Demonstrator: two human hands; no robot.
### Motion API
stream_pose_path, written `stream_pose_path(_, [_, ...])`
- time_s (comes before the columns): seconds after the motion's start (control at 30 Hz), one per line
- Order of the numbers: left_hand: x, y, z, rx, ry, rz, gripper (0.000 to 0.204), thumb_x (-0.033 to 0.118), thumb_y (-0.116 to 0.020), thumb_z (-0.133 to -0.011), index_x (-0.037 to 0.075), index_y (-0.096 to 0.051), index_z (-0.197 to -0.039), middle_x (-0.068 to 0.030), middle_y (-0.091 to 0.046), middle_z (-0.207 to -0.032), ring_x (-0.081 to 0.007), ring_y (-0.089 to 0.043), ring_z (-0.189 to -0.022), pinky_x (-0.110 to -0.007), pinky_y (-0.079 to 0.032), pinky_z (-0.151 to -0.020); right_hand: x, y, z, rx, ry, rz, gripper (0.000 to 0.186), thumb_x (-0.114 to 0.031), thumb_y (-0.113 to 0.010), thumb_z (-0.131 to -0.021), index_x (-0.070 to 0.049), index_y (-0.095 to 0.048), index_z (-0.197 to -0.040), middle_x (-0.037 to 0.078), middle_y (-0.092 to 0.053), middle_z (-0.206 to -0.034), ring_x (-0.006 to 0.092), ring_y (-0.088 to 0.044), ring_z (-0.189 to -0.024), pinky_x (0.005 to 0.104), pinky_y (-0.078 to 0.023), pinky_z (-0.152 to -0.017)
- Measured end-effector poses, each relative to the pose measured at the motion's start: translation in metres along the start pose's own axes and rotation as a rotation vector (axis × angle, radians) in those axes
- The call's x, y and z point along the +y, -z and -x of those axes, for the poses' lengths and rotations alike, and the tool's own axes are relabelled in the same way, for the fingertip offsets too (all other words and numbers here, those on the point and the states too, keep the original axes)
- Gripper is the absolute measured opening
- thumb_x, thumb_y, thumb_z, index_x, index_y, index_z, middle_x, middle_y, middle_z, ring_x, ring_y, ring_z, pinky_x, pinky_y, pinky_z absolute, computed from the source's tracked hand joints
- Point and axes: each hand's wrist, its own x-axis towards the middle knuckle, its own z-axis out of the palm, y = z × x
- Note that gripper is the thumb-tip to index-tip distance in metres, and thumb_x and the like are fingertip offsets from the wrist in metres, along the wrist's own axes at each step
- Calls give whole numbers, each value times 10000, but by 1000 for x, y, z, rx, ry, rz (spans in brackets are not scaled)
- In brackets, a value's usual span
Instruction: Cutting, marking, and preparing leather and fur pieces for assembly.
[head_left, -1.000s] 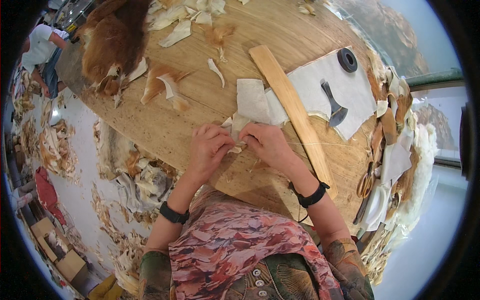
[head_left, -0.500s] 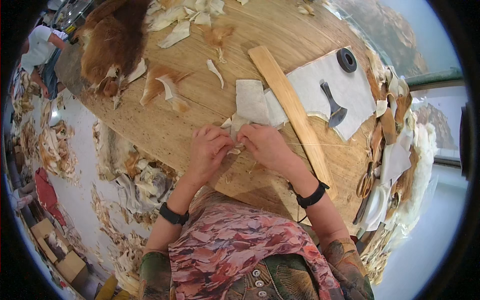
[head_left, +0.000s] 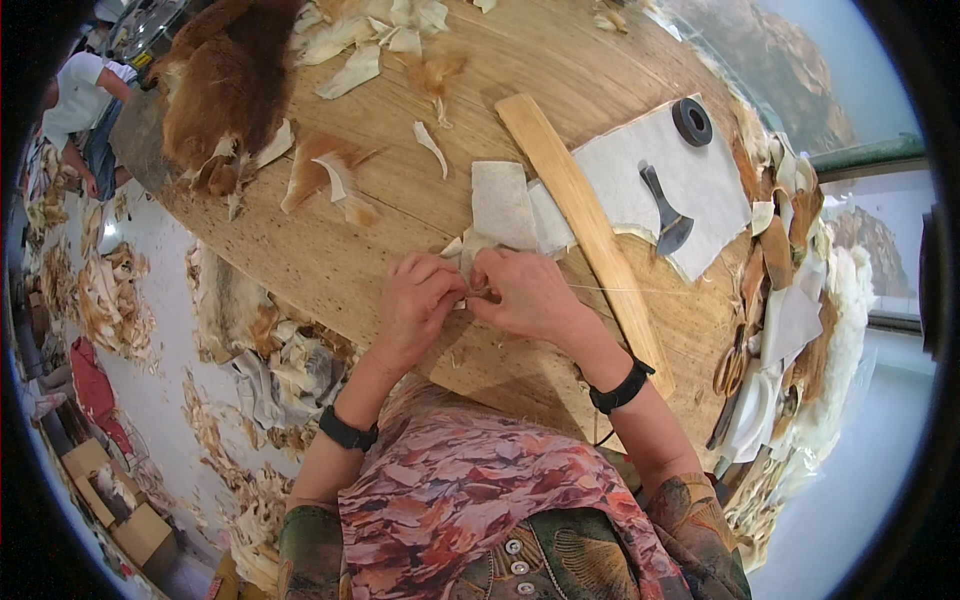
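My left hand (head_left: 420, 300) and my right hand (head_left: 525, 290) meet near the table's front edge with fingers pinched. Between them shows a small pale scrap of hide (head_left: 468, 258), its near edge pinched by my left fingers. Whatever my right fingertips hold is hidden. A thin white thread (head_left: 640, 290) stretches from beside my right hand across a wooden stick (head_left: 570, 200). Just beyond my hands lies a squarish pale hide piece (head_left: 503, 203), partly over another. To the right, a dark fan-shaped blade (head_left: 668, 212) and a black tape roll (head_left: 692, 121) rest on a large white hide sheet (head_left: 625, 170).
A brown fur pelt (head_left: 215, 110) covers the table's far left, with fur scraps (head_left: 325, 175) beside it. Scissors (head_left: 732, 360) lie at the right edge near heaped hide offcuts (head_left: 785, 320). Scraps litter the floor at left. Another person (head_left: 85, 105) stands at far left.
My right hand has shifted slightly, its fingers curling lower and closer against my left fingertips. My left hand stays nearly in place.
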Motion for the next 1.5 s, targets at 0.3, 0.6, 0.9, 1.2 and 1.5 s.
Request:
stream_pose_path(0.3, [-4, 1, 0, 2, -3, 44, 105, 75, -701, -752, 68, -647, -841, -62, -628, -936, -288, -568, -918, -381, -423, -806, -3, 2, 0, -78, -41, 1, 397, -264, -682, -757, -73, -520, -1064, 171, -658, -788, 371, -652, -774, 466, -499, -670])
stream_pose_path(0.6, [-5, 0, 0, -8, 26, 97, 105, 69, -697, -734, 67, -647, -826, -72, -631, -938, -293, -574, -922, -393, -421, -818, 2, -5, 0, -95, 53, 69, 660, -103, -641, -776, -116, -348, -1367, 159, -636, -689, 376, -646, -678, 468, -480, -574])
stream_pose_path(0.9, [-4, 3, -1, -11, 26, 97, 99, 75, -698, -734, 75, -642, -816, -58, -630, -910, -277, -575, -929, -393, -404, -828, 3, 3, 0, -103, 62, -81, 611, -192, -654, -803, -104, -370, -1337, 172, -639, -715, 387, -640, -701, 484, -487, -614])
stream_pose_path(1.2, [-5, 2, 1, -7, 25, 103, 111, 79, -711, -724, 79, -645, -813, -41, -628, -893, -265, -570, -912, -382, -392, -831, 0, -1, -4, -111, 49, -27, 580, -208, -649, -814, -108, -382, -1319, 195, -642, -748, 404, -642, -733, 491, -490, -637])
stream_pose_path(1.5, [-5, 1, 0, -8, 21, 101, 117, 84, -714, -717, 81, -652, -816, -44, -638, -915, -266, -576, -935, -380, -391, -841, -11, -4, 8, -60, 54, 72, 616, -190, -643, -833, -159, -352, -1375, 169, -648, -795, 363, -645, -658, 450, -505, -579])
